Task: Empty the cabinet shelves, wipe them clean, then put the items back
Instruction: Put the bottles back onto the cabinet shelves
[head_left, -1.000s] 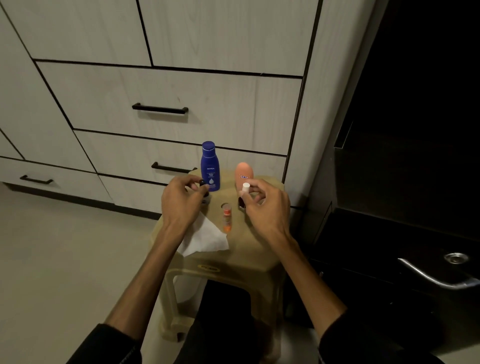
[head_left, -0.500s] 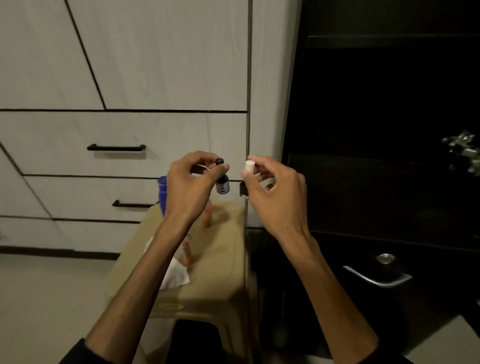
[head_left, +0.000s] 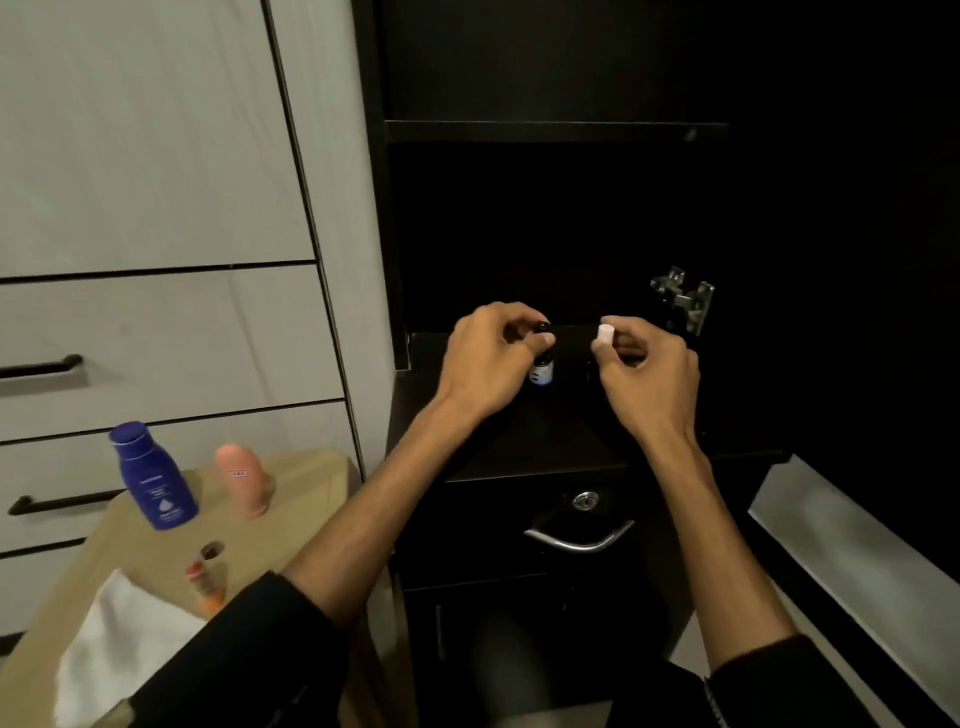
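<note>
Restocking step, I judge: left hand pinches small dark bottle, right hand pinches white-capped bottle; next, I set both upright on shelf.

Cabinet interior too dark to read beyond the shelf edges. Vial half hidden behind left hand fingers; label too small to read. White-capped item in right hand: body lost against the dark. Cloth partly covered by the left sleeve. Orange tube blurred, lower end hidden. Blue bottle print illegible.
</note>
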